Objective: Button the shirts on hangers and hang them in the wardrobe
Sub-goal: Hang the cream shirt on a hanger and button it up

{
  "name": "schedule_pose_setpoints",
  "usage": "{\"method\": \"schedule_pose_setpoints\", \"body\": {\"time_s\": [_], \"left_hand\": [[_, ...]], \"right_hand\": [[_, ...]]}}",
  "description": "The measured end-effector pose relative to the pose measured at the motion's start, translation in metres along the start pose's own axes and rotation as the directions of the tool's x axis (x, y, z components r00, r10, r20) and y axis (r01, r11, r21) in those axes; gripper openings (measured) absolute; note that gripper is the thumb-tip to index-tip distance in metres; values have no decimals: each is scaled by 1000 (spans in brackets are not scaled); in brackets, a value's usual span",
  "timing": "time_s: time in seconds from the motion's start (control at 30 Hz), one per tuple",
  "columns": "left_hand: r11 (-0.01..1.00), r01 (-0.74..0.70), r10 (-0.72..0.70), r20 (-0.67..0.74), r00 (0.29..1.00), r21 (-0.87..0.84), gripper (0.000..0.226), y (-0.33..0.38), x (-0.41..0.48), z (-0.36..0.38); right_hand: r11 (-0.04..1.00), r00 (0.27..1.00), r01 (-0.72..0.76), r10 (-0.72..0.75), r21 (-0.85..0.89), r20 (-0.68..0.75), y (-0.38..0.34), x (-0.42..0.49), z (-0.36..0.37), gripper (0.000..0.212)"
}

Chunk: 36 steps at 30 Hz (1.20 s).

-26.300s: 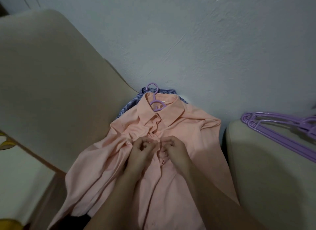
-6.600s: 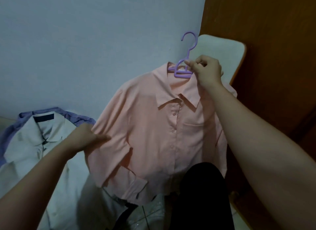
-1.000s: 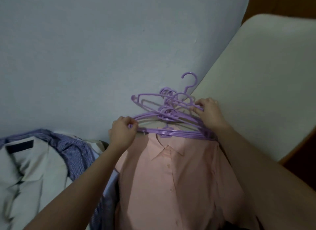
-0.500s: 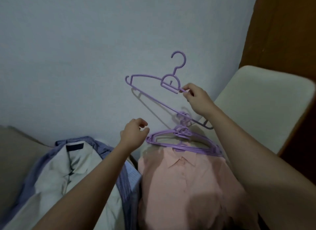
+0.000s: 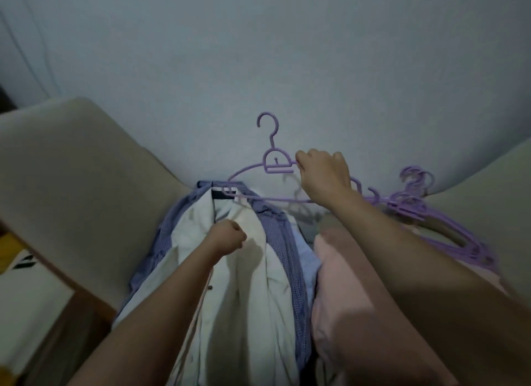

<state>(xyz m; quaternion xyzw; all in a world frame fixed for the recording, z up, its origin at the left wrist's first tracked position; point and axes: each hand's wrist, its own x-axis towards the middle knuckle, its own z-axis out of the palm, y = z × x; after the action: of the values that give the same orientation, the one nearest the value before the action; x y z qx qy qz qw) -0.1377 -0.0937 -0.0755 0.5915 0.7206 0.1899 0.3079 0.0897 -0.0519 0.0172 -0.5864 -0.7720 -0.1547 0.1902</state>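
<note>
Centrally, shirts between cushions, pale wall.

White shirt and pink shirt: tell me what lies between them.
In the head view, the edge of a blue checked shirt and a strip of pale blue cloth lie between the white shirt and the pink shirt.

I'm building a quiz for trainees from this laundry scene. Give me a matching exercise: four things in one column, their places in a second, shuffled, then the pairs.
1. single purple hanger
2. cream shirt
3. blue checked shirt
4. pink shirt

A. directly under the cream shirt
B. held up by the right hand
C. partly under the right arm
D. held at its front by the left hand

Pairs: 1-B, 2-D, 3-A, 4-C.
</note>
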Motion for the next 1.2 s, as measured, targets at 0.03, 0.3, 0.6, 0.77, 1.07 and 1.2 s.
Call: {"method": "schedule_pose_setpoints", "body": {"time_s": [0.03, 0.3, 0.6, 0.77, 1.07, 1.2], "left_hand": [[999, 38, -39, -27, 999, -21, 18, -12, 8, -2], [990, 93, -79, -125, 989, 107, 27, -71, 80, -2], [854, 80, 12, -173, 985, 513, 45, -83, 133, 4], [780, -31, 181, -178, 967, 626, 36, -88, 140, -9], [686, 32, 146, -181, 973, 727, 51, -81, 135, -17], [764, 128, 99, -311, 945, 633, 26, -83, 129, -37]], "right_hand": [[999, 999, -14, 13, 29, 29, -5, 3, 11, 20], [969, 969, -96, 38, 229, 244, 4, 16, 94, 21], [922, 955, -220, 136, 319, 264, 49, -2, 133, 21], [879, 952, -241, 132, 412, 276, 46, -1, 136, 19], [878, 955, -227, 114, 422, 275, 31, 3, 143, 22], [808, 938, -265, 89, 526, 335, 24, 5, 144, 19]]}}
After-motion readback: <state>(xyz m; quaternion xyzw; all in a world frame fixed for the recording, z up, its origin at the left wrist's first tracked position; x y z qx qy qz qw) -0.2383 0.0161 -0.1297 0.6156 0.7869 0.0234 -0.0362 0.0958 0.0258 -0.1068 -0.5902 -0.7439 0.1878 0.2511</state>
